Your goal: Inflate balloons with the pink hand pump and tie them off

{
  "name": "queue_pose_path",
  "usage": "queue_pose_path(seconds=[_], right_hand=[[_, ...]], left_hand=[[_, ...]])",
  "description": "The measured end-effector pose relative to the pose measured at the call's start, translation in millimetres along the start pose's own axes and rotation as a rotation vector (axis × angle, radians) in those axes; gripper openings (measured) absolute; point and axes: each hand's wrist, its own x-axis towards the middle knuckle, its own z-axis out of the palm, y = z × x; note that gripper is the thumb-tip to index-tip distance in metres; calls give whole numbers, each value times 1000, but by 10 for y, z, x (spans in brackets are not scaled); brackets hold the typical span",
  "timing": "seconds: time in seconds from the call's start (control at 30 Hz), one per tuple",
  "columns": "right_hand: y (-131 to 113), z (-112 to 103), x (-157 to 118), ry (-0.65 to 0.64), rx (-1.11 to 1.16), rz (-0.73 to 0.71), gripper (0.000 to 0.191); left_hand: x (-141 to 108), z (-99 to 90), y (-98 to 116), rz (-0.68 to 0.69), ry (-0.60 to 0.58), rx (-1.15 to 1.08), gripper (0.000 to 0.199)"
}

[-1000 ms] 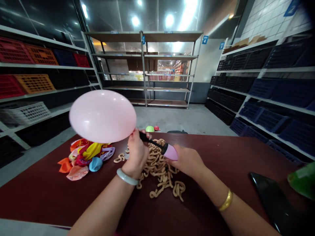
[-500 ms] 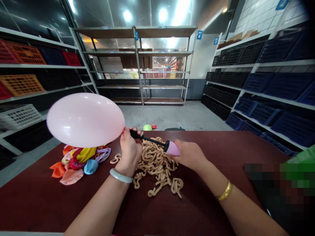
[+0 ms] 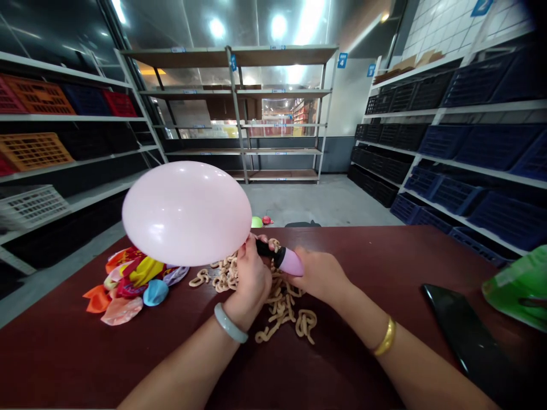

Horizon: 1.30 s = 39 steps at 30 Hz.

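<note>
A big pale pink balloon [image 3: 187, 213], blown up, lies sideways with its neck at the fingers of my left hand [image 3: 253, 266]. Those fingers are closed round the balloon's neck and the black nozzle end of a hand pump [image 3: 293, 262]. My right hand [image 3: 319, 272] is wrapped round the pump's pink end. No rod shows between the pump's black and pink parts. Under and around my hands spreads a heap of long tan balloons [image 3: 280, 302], thin and curled. To the left sits a pile of uninflated coloured balloons [image 3: 141, 273].
A dark phone-like slab [image 3: 464, 324] and a green bag [image 3: 517, 287] lie on the right of the brown table [image 3: 363, 359]. Shelving with blue crates [image 3: 498, 219] runs along the right, and orange crates [image 3: 36, 149] stand on the left shelves. Small balloons [image 3: 257, 222] show beyond the table's far edge.
My left hand and the pink balloon have moved right, toward my right hand. The pump's rod, drawn out before, has slid in. My right hand has shifted slightly left.
</note>
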Motion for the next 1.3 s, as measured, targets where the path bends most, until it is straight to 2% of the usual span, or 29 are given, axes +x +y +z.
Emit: queue_pose_path(seconds=[0.17,0.33,0.47,0.57,0.7,0.93,1.03,1.17,1.3], right_hand=[[56,54,33,-13,21,3,46],[164,84,77,-32,3,-21,44],[201,90,76,-25,0,-36,43],[240,88,64,-2,-33,-52,40],[281,82,60,24,-75,-56,35],[159,62,32,24,-38,-33,40],[96,56,12,15,-20,-23,38],[39,39,4,23,6,-18,40],[18,25,17,15,11,-6,40]], left_hand=[[267,-120,204,67,27,29,19],[670,-344,551,133,140,-8,16],[778,-423,679,146,157,-37,16],[748,-411,633,129,130,-55,19],[621,-334,469,134,105,-51,21],[159,-112,27,36,21,-37,19],[3,-53,-92,0,-1,-40,20],[-42,-3,-60,19,-37,-31,19],[103,-15,150,46,-13,-3,20]])
